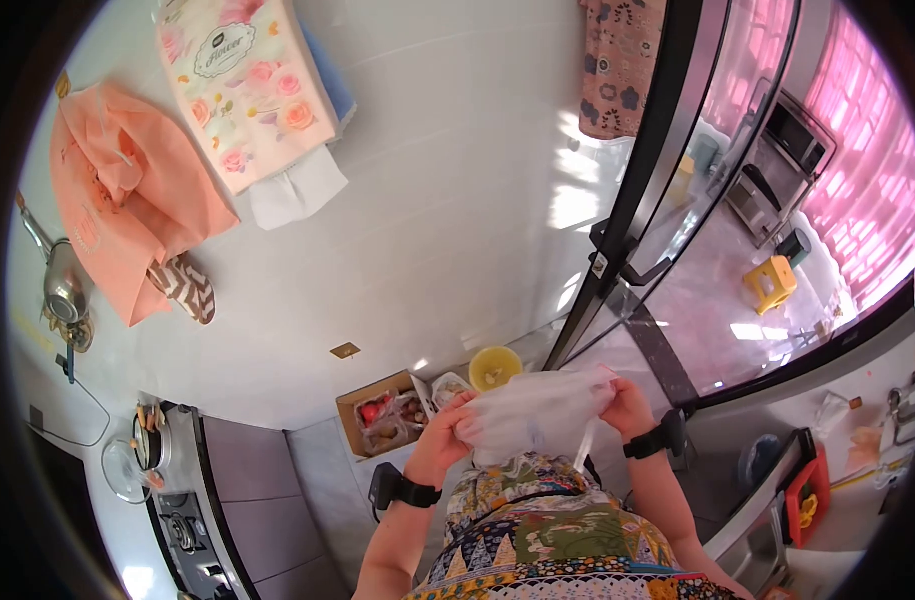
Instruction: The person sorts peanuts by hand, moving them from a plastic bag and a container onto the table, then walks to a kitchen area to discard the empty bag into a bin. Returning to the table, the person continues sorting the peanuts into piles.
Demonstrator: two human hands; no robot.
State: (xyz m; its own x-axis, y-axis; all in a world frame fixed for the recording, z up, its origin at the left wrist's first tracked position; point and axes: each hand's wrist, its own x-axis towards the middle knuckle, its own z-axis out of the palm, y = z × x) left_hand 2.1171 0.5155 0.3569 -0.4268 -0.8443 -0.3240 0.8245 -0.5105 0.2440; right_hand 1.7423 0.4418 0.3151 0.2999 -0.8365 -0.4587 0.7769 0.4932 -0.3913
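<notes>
Holding a thin, translucent plastic bag [538, 415] close before the chest, the left hand [446, 432] and right hand [626, 405] each pinch its upper edge in a closed grip. They seem to be working the mouth apart, which calls for gentle, opposite pulls on flimsy film. Just beyond sit a cardboard box [383, 415] of produce and a yellow bowl [496, 367], and farther off cloth bags [128, 200] hang on the wall beside a glass door [678, 200]; nothing blocks the hands.
</notes>
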